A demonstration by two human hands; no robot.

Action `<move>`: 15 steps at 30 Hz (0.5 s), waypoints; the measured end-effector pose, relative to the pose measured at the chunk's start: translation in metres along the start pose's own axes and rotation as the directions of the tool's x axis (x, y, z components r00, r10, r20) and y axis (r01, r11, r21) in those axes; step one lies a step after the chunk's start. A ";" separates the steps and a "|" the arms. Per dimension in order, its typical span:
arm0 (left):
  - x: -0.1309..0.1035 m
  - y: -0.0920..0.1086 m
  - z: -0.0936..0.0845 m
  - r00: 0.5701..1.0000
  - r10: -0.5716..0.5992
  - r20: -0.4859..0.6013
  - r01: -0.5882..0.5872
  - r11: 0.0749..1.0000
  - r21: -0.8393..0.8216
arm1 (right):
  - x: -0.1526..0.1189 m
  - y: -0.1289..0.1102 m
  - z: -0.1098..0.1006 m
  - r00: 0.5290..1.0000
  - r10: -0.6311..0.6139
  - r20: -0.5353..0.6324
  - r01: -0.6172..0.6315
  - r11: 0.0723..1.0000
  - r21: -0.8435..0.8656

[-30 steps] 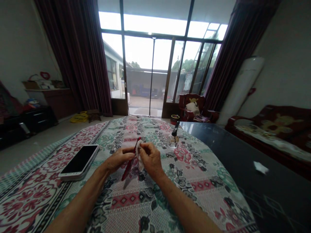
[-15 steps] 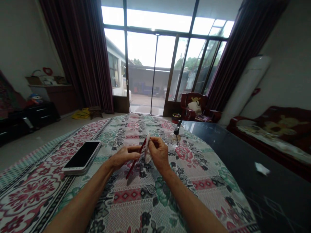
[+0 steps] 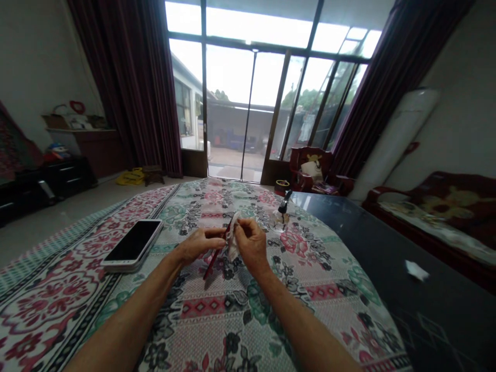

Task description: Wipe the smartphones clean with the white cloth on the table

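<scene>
My left hand [image 3: 205, 244] is closed on a thin, dark-red, stick-like thing [image 3: 211, 266], pinched between thumb and fingers. It slants down toward me, its lower end close to the tablecloth; its exact kind does not show. A crumpled white tissue [image 3: 233, 247] is pinched in my right hand [image 3: 251, 242], right up against the red thing. Both hands meet above the middle of the table, and their fingers hide part of what they hold. Beyond my right hand stands a small clear bottle [image 3: 280, 221] with a black top [image 3: 285, 200].
A flowered tablecloth [image 3: 201, 330] covers the round table. To the left lies a white phone [image 3: 134, 243] with a dark screen, seemingly on top of another flat thing. On the right is a dark glossy surface [image 3: 372, 248] with a crumpled white scrap [image 3: 416, 270] on it.
The tissue has shifted slightly and looks more bunched against the red thing. Both hands stay almost in place. The view has tilted a little.
</scene>
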State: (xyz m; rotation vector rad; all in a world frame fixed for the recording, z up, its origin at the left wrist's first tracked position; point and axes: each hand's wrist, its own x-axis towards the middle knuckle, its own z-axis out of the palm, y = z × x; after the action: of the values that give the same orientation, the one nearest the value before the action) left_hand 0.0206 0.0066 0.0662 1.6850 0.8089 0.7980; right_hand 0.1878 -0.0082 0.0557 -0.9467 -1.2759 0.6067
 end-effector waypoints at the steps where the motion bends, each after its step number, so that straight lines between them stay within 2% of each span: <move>1: 0.000 -0.001 -0.001 1.000 -0.012 -0.012 0.012 1.000 -0.010 | -0.002 0.001 0.001 1.000 -0.001 0.023 0.001 1.000 0.001; 4: -0.001 -0.002 -0.003 0.999 -0.035 -0.031 0.035 0.999 -0.009 | -0.004 0.002 0.004 0.999 0.011 0.052 -0.012 1.000 0.019; 9: 0.000 0.000 -0.002 1.000 0.015 0.006 -0.015 0.999 0.030 | 0.000 0.002 0.001 0.999 0.025 -0.036 -0.024 0.999 0.028; 15: 0.000 -0.001 -0.004 1.000 -0.013 -0.015 0.014 0.999 0.032 | -0.002 0.004 0.003 0.998 0.043 0.045 -0.045 0.997 0.057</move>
State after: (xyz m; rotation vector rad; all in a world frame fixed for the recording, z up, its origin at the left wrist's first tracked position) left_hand 0.0172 0.0088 0.0660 1.7019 0.8465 0.7934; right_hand 0.1847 -0.0073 0.0514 -0.9195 -1.2722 0.6986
